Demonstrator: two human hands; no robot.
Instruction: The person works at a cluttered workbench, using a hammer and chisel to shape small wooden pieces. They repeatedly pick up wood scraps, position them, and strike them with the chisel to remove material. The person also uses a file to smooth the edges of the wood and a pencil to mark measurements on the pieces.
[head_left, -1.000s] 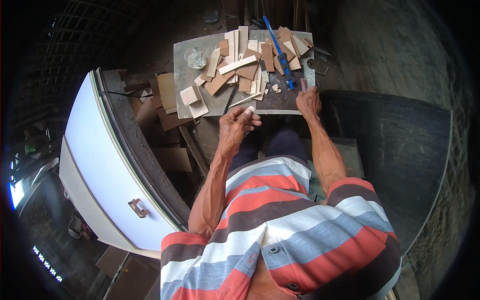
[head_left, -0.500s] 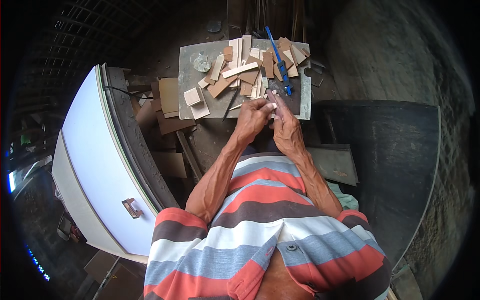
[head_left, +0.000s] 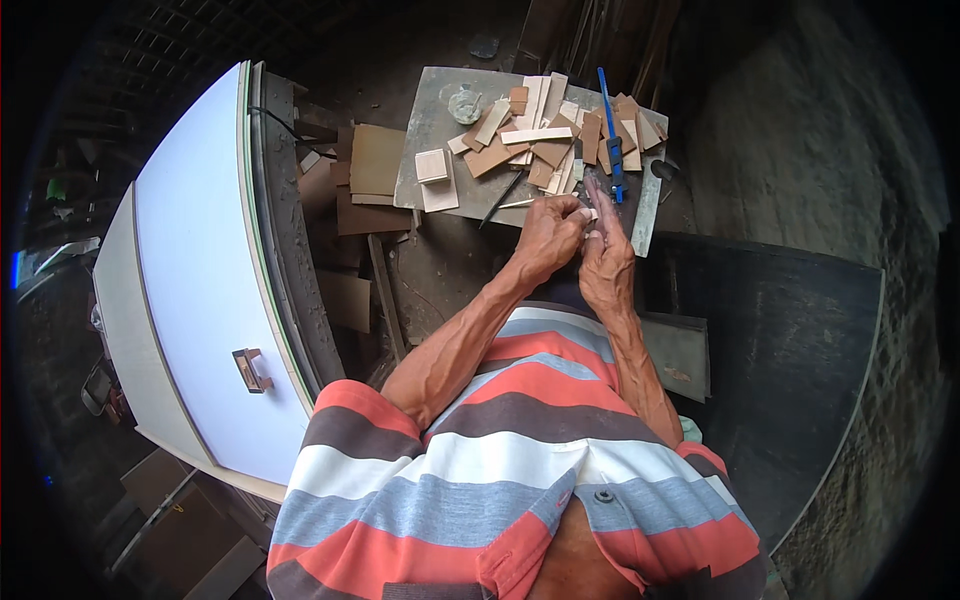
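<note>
My left hand (head_left: 552, 230) pinches a small pale piece of wood (head_left: 590, 214) at the near right of the work board (head_left: 432, 100). My right hand (head_left: 607, 265) grips a narrow pinkish-grey strip or block (head_left: 598, 192), pointing away from me alongside that piece. The hands are close together, and exactly where they touch is hidden. Just beyond them lie scattered light and brown wood offcuts (head_left: 540, 134), a thin dark rod (head_left: 500, 195) and a long blue tool with a slider (head_left: 610, 140). A glass jar (head_left: 464, 104) sits at the back left.
A white panel (head_left: 215, 260) with a small bracket (head_left: 250, 370) stands along my left, beside stacked brown sheets (head_left: 370, 160). A large dark board (head_left: 760, 340) is on my right, near a rough wall (head_left: 830, 130). A grey sheet (head_left: 670, 355) lies behind my right forearm.
From a second ago, my right hand has moved left with the strip and my left hand rightward and up, bringing them together. The view has shifted, so the board appears further right.
</note>
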